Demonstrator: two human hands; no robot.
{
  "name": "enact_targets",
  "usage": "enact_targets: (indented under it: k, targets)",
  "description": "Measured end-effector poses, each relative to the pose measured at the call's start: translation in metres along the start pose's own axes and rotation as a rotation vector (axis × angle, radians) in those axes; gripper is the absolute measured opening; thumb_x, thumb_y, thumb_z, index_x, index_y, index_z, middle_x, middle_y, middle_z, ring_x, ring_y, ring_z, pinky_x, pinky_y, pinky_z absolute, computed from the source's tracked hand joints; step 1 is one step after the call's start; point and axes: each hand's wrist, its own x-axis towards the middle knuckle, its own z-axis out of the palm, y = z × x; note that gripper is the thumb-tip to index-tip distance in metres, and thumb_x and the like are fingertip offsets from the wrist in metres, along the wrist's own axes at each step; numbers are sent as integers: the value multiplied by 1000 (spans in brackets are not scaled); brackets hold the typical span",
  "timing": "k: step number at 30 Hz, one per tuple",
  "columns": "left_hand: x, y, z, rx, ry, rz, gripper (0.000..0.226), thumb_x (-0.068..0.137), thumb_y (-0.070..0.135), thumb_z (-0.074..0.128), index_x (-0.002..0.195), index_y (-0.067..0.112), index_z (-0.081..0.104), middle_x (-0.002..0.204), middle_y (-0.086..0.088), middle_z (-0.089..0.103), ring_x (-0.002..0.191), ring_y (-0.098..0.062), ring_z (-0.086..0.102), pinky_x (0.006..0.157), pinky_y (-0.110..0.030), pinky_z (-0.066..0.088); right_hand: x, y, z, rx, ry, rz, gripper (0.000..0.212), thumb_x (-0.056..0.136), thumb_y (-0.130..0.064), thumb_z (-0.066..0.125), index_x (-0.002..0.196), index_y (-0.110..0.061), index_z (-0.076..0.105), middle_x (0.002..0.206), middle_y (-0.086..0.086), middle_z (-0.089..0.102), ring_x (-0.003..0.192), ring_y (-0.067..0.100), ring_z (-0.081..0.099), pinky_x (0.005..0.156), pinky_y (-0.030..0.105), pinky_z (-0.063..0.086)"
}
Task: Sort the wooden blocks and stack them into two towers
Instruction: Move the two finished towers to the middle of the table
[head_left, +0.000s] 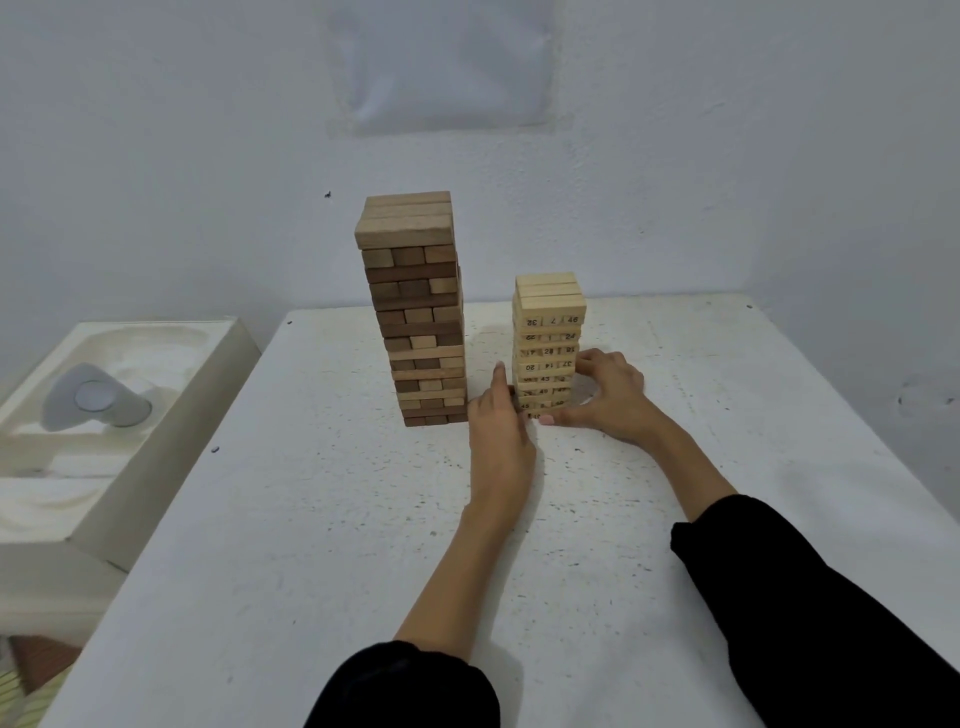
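A nudge from the left could tip the tall brown tower (418, 312) standing on the bench (311, 519), since the left hand (498, 415) lies open-flat between it and the small numbered tower (548, 345), whose base the right hand (608, 395) cups loosely, fingers curved.

A bare, plain room, most likely in a home or a simple recording corner; which one cannot be told. A white painted wall (156, 156) with small marks stands behind a white, speckled, scuffed counter (311, 519). A pale sheet (441, 67) is stuck to the wall. To the left sits a moulded foam packing tray (130, 415) holding a grey fan-like part (93, 397).
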Motion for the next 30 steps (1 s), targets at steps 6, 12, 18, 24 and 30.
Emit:
enact_targets:
  k: [6,12,18,24,30]
  targets:
    - [-1,2,-1,19,-26,13,67,92,-6,43,150,8,14,132,-12,49,125,-25,39,105,-37,38,10,3,-3,-28,-113,-50,91,47,-57,83,128,-29,51,128,-9,48,129,17,28,109,39,15]
    - [0,-2,-1,-56,-52,-32,71,93,0,46,152,16,9,133,-14,48,124,-23,45,104,-41,42,13,-1,-10,161,-225,-105,78,52,-36,90,118,-40,48,118,-13,57,118,8,48,103,37,39]
    - [0,-5,-2,-86,-105,-35,71,96,12,45,152,23,3,137,-13,46,124,-21,47,106,-43,40,6,-9,-15,527,-298,-131,65,65,9,77,110,-31,52,106,-11,64,95,-1,65,71,23,56]
    - [-12,8,-11,-78,-176,-39,70,98,8,35,150,14,-12,144,-15,34,131,-21,34,109,-32,31,7,-8,-2,557,-181,-122,64,62,1,83,110,-30,54,110,-5,66,100,7,66,76,25,56]
    - [-15,16,-13,-115,-215,-113,72,98,4,34,148,13,-16,147,-13,31,131,-17,33,106,-22,27,5,-5,4,528,-112,-126,67,61,-6,85,116,-27,53,111,-5,66,103,8,64,82,26,55]
